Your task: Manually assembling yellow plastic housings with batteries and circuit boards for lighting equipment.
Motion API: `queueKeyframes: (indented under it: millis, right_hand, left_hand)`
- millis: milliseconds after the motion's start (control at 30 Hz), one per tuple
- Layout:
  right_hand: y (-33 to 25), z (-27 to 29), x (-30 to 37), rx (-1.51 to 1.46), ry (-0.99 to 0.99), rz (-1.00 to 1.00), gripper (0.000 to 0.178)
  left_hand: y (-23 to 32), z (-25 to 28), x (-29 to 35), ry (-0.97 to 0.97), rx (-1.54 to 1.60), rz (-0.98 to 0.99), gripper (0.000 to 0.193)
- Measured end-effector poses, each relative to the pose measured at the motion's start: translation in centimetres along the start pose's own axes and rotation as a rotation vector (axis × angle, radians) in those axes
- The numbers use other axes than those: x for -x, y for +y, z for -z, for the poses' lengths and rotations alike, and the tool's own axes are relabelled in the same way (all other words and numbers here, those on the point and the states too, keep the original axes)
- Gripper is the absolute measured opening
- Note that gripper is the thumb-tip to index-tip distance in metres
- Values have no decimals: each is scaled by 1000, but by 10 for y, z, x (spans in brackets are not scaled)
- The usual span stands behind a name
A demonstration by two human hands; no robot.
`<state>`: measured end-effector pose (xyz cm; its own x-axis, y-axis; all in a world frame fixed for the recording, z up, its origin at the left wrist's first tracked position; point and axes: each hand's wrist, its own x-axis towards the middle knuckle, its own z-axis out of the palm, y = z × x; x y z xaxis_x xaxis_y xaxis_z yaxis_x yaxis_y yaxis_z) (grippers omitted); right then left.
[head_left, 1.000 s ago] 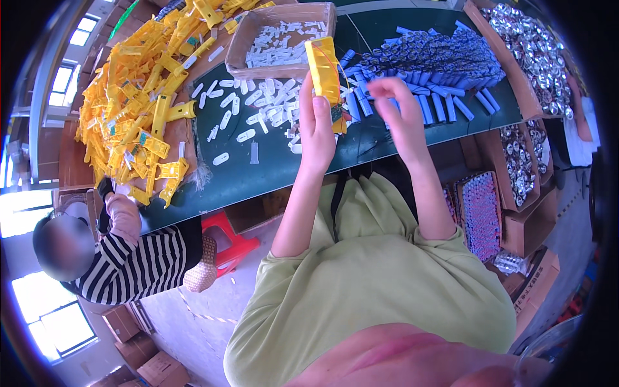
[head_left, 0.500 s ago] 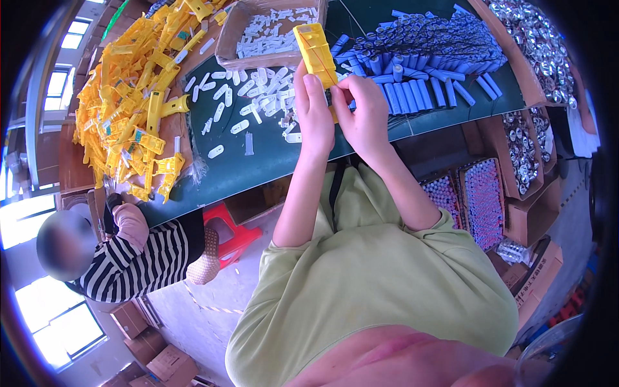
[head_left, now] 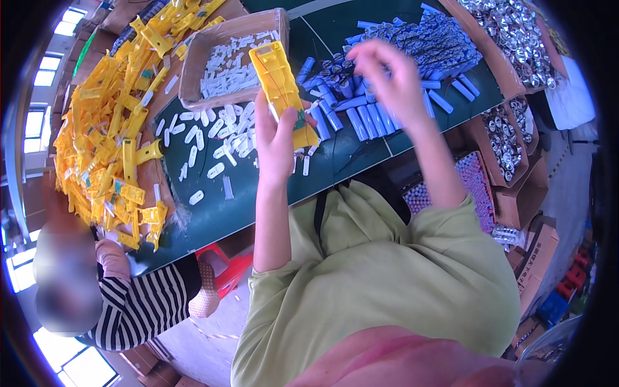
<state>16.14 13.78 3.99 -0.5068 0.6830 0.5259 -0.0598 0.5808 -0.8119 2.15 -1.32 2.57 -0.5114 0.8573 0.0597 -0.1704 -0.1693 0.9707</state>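
My left hand (head_left: 276,138) is closed round a yellow plastic housing (head_left: 273,72), held tilted above the green table. Its ribbed inner side faces up, with a thin red wire along it and a small green piece near the lower end. My right hand (head_left: 390,80) holds nothing that shows; it is raised over the blue cylindrical cells (head_left: 371,122), blurred, with its fingers partly spread. Those cells lie in a row and a heap with dark wires. Small white plastic pieces (head_left: 222,138) are scattered left of my left hand.
A cardboard tray (head_left: 184,84) of small white parts stands behind the housing. Yellow housings (head_left: 97,148) are heaped at the left, near a person in a striped top (head_left: 145,313). Shiny round parts (head_left: 509,39) fill a box at far right. A red stool (head_left: 235,274) stands below the table.
My right hand has let go of the yellow housing and moved right, over the blue cells. My left hand keeps the housing, now lower and further left in view. The whole view has shifted.
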Motion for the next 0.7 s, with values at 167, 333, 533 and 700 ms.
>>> queueKeyframes:
  millis: [167, 333, 533, 700]
  right_hand:
    - [139, 67, -143, 1012, -693, -34, 31]
    - [197, 48, -172, 1197, -981, -73, 16]
    - [110, 37, -170, 944, -811, -4, 30]
    - [42, 9, -126, -399, -310, -121, 22]
  left_hand:
    - [-6, -3, -9, -63, -5, -7, 52]
    - [-7, 10, -13, -49, 114, 62, 60]
    - [-8, 16, -16, 13, 58, 63, 55]
    - [-5, 5, -20, 5, 75, 27, 55]
